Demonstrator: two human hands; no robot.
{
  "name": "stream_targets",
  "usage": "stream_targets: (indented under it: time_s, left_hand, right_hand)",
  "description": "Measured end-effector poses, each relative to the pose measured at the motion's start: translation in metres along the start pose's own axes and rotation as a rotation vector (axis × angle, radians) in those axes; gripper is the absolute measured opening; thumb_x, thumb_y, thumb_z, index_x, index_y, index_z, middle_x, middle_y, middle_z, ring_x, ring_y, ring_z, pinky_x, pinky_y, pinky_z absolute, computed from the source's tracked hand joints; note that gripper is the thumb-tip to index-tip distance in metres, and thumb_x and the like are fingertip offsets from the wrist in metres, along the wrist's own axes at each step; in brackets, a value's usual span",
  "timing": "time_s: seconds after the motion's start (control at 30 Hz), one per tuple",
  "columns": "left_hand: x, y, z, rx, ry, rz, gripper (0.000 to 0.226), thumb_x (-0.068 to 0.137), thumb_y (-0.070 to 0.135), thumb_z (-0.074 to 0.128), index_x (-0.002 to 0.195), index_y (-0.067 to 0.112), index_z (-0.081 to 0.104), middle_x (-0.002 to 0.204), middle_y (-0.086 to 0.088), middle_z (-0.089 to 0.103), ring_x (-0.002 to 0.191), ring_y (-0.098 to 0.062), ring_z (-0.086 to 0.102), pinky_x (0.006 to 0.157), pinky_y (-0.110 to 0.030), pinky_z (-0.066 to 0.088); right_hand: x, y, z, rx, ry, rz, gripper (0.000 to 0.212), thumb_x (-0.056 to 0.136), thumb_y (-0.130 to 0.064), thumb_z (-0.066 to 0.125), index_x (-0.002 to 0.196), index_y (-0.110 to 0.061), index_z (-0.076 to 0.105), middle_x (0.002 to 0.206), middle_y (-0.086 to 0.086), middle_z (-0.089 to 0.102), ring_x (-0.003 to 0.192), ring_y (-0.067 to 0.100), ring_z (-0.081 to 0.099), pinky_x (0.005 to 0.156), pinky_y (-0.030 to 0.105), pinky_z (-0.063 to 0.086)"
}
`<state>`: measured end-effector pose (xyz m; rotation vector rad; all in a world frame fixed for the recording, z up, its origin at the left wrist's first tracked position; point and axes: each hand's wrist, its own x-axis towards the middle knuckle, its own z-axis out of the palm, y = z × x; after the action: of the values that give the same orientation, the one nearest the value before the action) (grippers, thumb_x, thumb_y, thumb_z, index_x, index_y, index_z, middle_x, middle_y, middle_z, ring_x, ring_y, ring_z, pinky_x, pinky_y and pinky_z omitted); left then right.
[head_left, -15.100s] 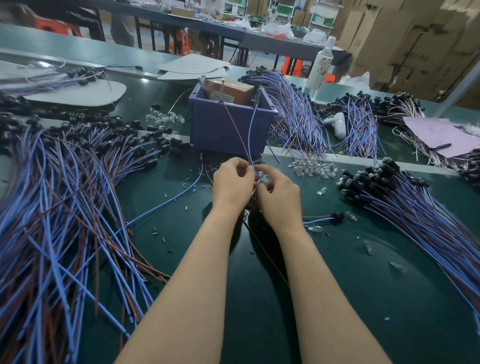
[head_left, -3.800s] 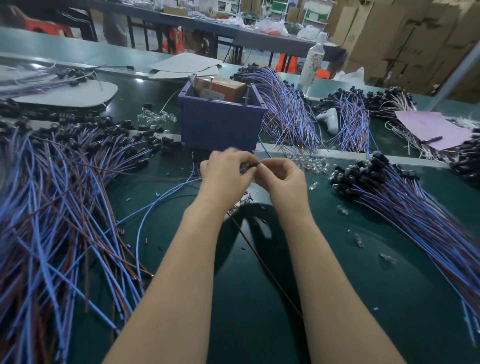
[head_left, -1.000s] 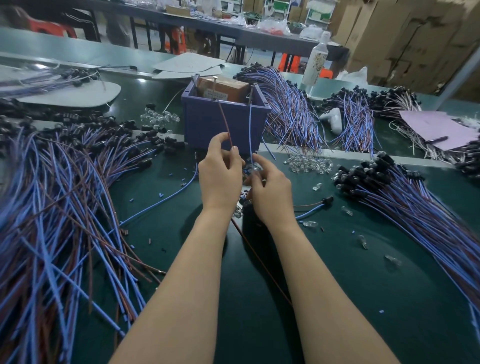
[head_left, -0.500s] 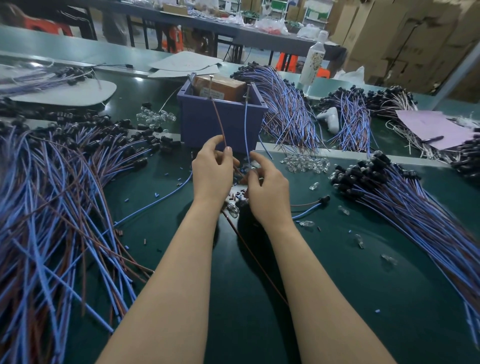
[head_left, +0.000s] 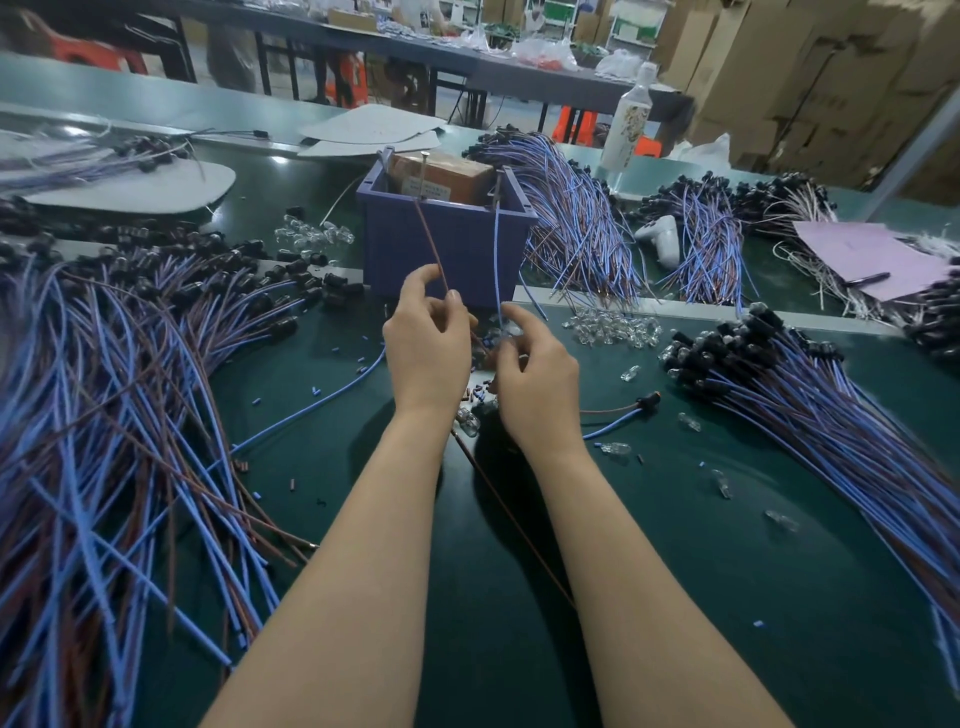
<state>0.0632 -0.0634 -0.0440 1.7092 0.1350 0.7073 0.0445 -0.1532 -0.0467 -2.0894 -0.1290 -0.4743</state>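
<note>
Green counter (head_left: 675, 597) is covered with wire piles (head_left: 104, 415) | brown wire (head_left: 429, 240) is pinched by the left hand (head_left: 426, 343) before the blue box (head_left: 462, 260) | right hand (head_left: 537, 379) is curled beside the blue wire (head_left: 497, 260), grip cannot be told | both wires should be pulled slowly, kept apart

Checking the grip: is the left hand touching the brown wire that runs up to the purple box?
Touching. In the head view the brown wire runs down from the purple box and ends pinched at the fingertips of the left hand.
</note>
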Motion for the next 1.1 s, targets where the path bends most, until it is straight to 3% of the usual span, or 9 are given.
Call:
stream_targets:
  time_s: [0.1,0.23,0.33,0.5,0.63,0.73,0.87,0.97,1.1]
  left_hand:
    - [0.002,-0.001,0.0,0.003,-0.034,-0.028,0.03,0.096,0.015,0.049,0.126,0.01,0.053,0.07,0.005,0.065,0.066,-0.012,0.062,0.075,-0.02,0.047]
    - [0.005,-0.002,-0.001,0.009,-0.065,-0.036,0.031,0.097,0.015,0.049,0.127,0.01,0.053,0.067,0.008,0.063,0.06,-0.003,0.059,0.066,-0.01,0.046]
    - [0.006,-0.003,-0.001,0.012,-0.087,-0.04,0.032,0.097,0.016,0.049,0.128,0.01,0.053,0.068,0.007,0.064,0.059,-0.001,0.058,0.069,-0.014,0.048]
    - [0.009,-0.006,0.0,0.013,-0.101,-0.047,0.031,0.097,0.016,0.05,0.128,0.012,0.054,0.065,0.012,0.063,0.052,0.009,0.056,0.06,-0.002,0.042]
    - [0.007,-0.005,0.0,0.001,-0.109,-0.046,0.031,0.097,0.016,0.05,0.127,0.011,0.054,0.067,0.011,0.063,0.055,0.009,0.057,0.058,-0.001,0.042]
    - [0.008,-0.003,-0.002,-0.02,-0.129,-0.092,0.025,0.096,0.014,0.05,0.119,0.009,0.059,0.074,0.006,0.066,0.059,0.001,0.058,0.063,-0.008,0.048]
    - [0.006,0.014,-0.006,-0.237,-0.333,-0.267,0.016,0.097,0.017,0.052,0.099,0.011,0.066,0.081,0.002,0.067,0.057,-0.001,0.057,0.063,-0.023,0.054]
    - [0.005,0.04,-0.01,-0.18,-0.404,-0.13,0.017,0.098,0.017,0.049,0.096,0.014,0.066,0.085,0.002,0.068,0.073,-0.009,0.062,0.069,-0.027,0.055]
    - [0.006,0.092,-0.005,-0.114,-0.413,0.224,0.016,0.097,0.025,0.052,0.098,0.021,0.067,0.083,0.011,0.067,0.063,0.001,0.056,0.068,-0.022,0.05]
  right_hand:
    - [0.001,0.001,0.001,-0.009,-0.015,0.0,0.038,0.094,-0.006,0.046,0.13,-0.013,0.056,0.079,-0.003,0.06,0.071,0.015,0.052,0.075,0.027,0.042]
    - [0.001,0.0,0.001,-0.009,-0.019,-0.009,0.037,0.094,-0.007,0.046,0.13,-0.012,0.055,0.085,0.002,0.064,0.078,0.021,0.059,0.08,0.03,0.046]
    - [0.0,-0.001,0.001,-0.003,-0.022,-0.018,0.037,0.094,-0.006,0.045,0.13,-0.012,0.055,0.091,0.006,0.067,0.085,0.024,0.061,0.084,0.037,0.048]
    - [0.0,0.0,0.002,-0.009,-0.019,-0.017,0.038,0.094,-0.006,0.045,0.13,-0.012,0.055,0.1,0.007,0.068,0.091,0.023,0.063,0.088,0.039,0.049]
    - [0.0,0.001,0.002,0.002,-0.025,-0.02,0.038,0.094,-0.006,0.045,0.13,-0.012,0.055,0.099,0.005,0.067,0.09,0.02,0.063,0.086,0.036,0.05]
    - [0.0,0.0,0.001,-0.002,-0.006,-0.018,0.032,0.092,-0.004,0.047,0.121,-0.011,0.061,0.096,0.004,0.068,0.082,0.015,0.059,0.08,0.029,0.048]
    - [0.001,-0.009,-0.007,0.041,-0.036,-0.014,0.021,0.094,-0.008,0.048,0.108,-0.008,0.063,0.094,0.004,0.069,0.084,0.017,0.062,0.079,0.027,0.048]
    - [0.004,-0.021,-0.028,0.01,-0.15,-0.082,0.021,0.097,-0.023,0.05,0.105,-0.01,0.065,0.09,0.001,0.066,0.083,0.014,0.058,0.076,0.026,0.044]
    - [0.019,-0.028,-0.076,-0.344,-0.202,-0.144,0.019,0.09,-0.031,0.061,0.103,-0.02,0.069,0.093,0.001,0.057,0.08,0.011,0.051,0.074,0.022,0.039]
